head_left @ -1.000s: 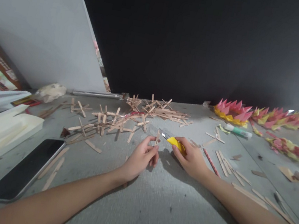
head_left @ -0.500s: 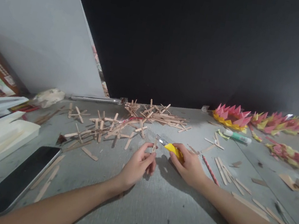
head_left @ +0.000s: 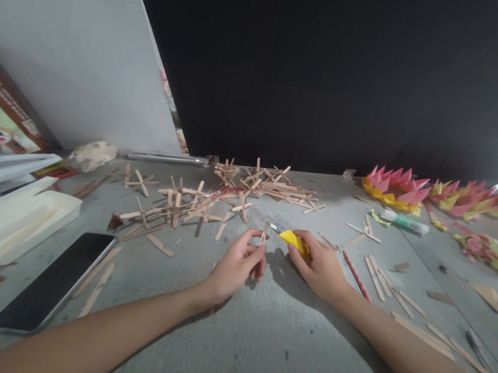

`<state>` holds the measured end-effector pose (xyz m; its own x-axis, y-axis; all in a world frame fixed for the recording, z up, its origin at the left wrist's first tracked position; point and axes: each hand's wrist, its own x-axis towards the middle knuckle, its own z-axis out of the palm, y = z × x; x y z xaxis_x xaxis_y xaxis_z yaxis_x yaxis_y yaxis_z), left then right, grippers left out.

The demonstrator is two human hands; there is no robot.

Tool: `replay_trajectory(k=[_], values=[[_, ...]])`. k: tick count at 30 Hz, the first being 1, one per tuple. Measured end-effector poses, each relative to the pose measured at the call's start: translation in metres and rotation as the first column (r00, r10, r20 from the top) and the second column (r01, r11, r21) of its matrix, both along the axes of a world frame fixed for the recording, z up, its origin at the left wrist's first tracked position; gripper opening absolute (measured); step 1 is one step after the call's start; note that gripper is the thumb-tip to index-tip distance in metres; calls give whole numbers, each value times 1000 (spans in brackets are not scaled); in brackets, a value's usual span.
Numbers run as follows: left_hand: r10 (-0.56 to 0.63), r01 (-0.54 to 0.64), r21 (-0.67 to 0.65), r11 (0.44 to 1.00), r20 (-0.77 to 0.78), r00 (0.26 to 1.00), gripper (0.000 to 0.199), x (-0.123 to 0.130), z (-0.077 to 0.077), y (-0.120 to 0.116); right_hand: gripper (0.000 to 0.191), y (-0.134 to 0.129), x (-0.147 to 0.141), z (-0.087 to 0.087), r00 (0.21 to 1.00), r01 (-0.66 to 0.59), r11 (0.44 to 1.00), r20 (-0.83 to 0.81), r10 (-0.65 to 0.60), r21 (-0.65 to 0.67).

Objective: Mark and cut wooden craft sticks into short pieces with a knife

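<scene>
Between the thumb and fingers of my left hand a short wooden craft stick stands nearly upright. My right hand is closed around a yellow utility knife. The knife's blade is out and points left, close to the stick; whether it touches cannot be made out. Beyond both hands lies a loose heap of craft sticks, many of them crossed or joined together. A red twisted stick rests beside my right wrist.
At left lie a black phone and a cream paper tray. To the right are loose craft sticks, a glue stick and pink-and-yellow folded paper pieces. A black panel stands at the back.
The view has shifted slightly, so the table things sit further right in the picture. Both hands keep their hold on the craft stick and the knife, with little other movement.
</scene>
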<state>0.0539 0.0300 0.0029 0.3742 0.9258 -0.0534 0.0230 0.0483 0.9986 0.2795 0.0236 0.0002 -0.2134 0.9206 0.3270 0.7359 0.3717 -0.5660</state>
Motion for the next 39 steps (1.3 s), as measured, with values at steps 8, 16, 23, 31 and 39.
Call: replay_trajectory(k=[8,16,23,31,39], values=[[22,-22,-20,1000,2,1000,38,1,3,-1,34,2,-2,-1,1000,7,1000,28,-7,8],[32,-32,-38,999,-11,999,37,-4,6,-9,34,-9,6,-1,1000,15,1000,-17,-15,-26],[49,-47,39,998,-50,998,37,-2,-1,-16,36,-12,7,-3,993,110,993,-57,-106,54],[72,-67,130,989,-31,997,39,-1,-3,-12,44,-4,7,-3,984,179,975,-13,-179,134],[154,-147,140,979,-41,987,30,3,0,-22,42,-8,2,1,975,216,965,24,-222,147]])
